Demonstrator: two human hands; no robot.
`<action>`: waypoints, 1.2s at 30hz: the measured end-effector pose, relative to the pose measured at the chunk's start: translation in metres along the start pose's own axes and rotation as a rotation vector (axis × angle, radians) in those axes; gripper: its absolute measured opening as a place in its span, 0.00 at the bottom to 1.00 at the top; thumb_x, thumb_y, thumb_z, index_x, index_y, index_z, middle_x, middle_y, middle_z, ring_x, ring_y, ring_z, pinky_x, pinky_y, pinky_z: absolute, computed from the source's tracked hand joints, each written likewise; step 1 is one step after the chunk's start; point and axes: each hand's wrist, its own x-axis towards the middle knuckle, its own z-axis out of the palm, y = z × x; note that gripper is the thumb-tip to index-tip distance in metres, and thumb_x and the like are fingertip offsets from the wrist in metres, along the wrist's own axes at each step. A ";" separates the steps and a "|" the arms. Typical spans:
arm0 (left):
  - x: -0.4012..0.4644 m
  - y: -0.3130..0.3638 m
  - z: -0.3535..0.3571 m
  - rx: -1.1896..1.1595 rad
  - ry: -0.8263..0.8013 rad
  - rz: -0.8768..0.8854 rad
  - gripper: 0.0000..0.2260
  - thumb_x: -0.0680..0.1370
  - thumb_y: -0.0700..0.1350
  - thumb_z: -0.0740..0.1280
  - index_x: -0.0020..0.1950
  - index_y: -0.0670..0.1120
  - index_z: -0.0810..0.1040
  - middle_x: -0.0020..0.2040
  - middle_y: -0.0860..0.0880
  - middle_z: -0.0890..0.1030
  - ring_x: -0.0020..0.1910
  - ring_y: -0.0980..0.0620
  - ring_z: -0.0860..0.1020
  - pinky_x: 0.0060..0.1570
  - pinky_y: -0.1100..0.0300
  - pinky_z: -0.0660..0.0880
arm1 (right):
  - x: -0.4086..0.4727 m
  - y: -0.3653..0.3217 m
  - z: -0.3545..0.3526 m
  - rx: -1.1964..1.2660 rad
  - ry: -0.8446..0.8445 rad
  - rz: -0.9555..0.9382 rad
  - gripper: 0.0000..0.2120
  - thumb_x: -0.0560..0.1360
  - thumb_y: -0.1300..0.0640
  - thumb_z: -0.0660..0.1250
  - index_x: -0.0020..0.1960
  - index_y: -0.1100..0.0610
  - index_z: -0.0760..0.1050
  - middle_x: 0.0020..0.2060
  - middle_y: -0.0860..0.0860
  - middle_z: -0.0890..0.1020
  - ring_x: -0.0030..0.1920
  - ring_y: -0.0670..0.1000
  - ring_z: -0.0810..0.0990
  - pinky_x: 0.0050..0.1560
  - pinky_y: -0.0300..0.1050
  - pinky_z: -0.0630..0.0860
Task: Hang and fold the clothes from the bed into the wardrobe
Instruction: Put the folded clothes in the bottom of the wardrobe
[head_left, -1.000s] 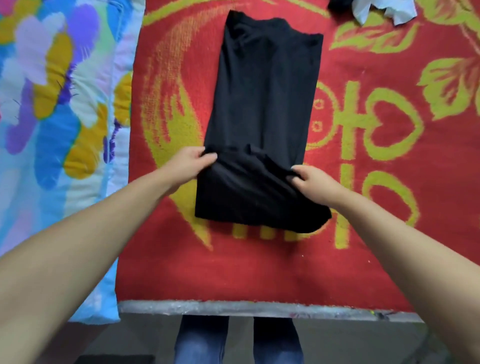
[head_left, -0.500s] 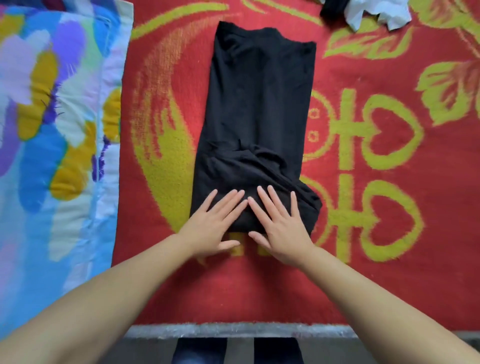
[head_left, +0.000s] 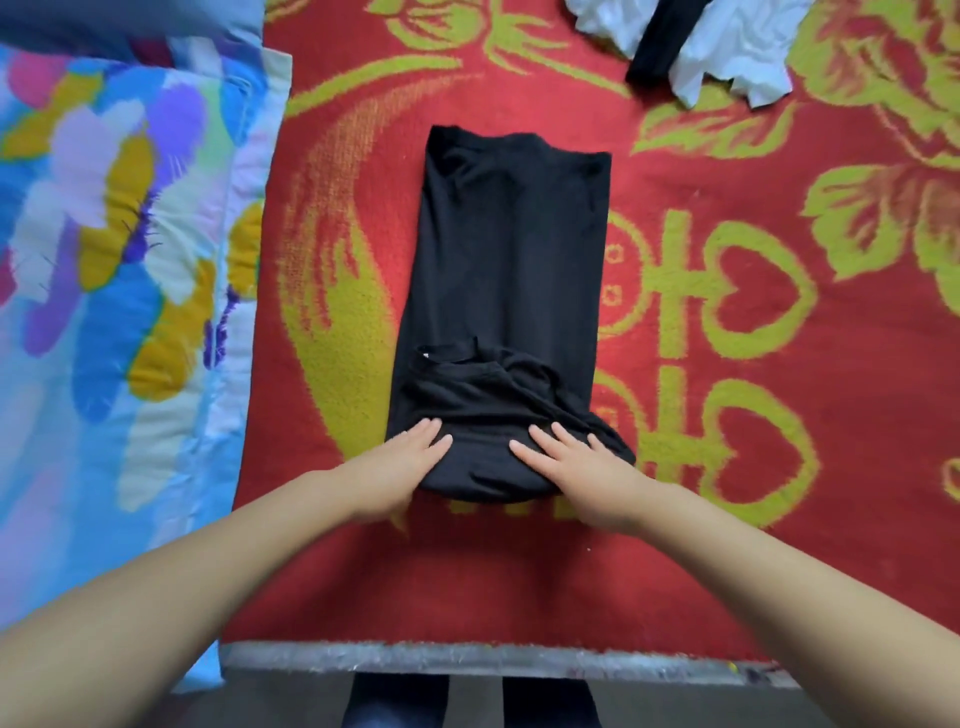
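Straight fingers (head_left: 540, 434) flat on black garment (head_left: 506, 260)

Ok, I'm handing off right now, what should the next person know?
Left hand: open, flat on the near left of the black garment.
Right hand: open, flat on its near right.
Garment lies lengthwise on the red blanket, near end folded up once.
Done: sides in, first fold.
Left: finish folding, put it in the wardrobe (not in view), then the white and black clothes at the far edge.
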 end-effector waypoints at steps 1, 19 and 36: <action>-0.003 0.003 -0.006 -0.105 -0.109 0.004 0.33 0.74 0.28 0.54 0.78 0.43 0.52 0.78 0.42 0.49 0.77 0.47 0.54 0.73 0.60 0.51 | -0.008 0.001 -0.005 0.065 -0.106 -0.032 0.41 0.74 0.72 0.53 0.78 0.44 0.42 0.78 0.50 0.48 0.78 0.56 0.49 0.73 0.50 0.58; 0.060 -0.017 -0.054 -0.481 1.162 -0.508 0.13 0.78 0.44 0.59 0.61 0.43 0.74 0.59 0.42 0.77 0.59 0.42 0.73 0.59 0.49 0.67 | 0.050 0.059 -0.042 0.354 0.812 0.390 0.24 0.81 0.51 0.57 0.76 0.54 0.60 0.75 0.52 0.63 0.76 0.54 0.56 0.74 0.58 0.52; 0.045 -0.022 0.041 0.256 0.672 0.020 0.38 0.75 0.63 0.54 0.78 0.45 0.50 0.78 0.41 0.53 0.77 0.47 0.48 0.71 0.37 0.49 | 0.017 0.050 0.028 -0.166 0.602 0.147 0.35 0.73 0.46 0.58 0.77 0.52 0.54 0.77 0.55 0.57 0.77 0.56 0.52 0.67 0.75 0.56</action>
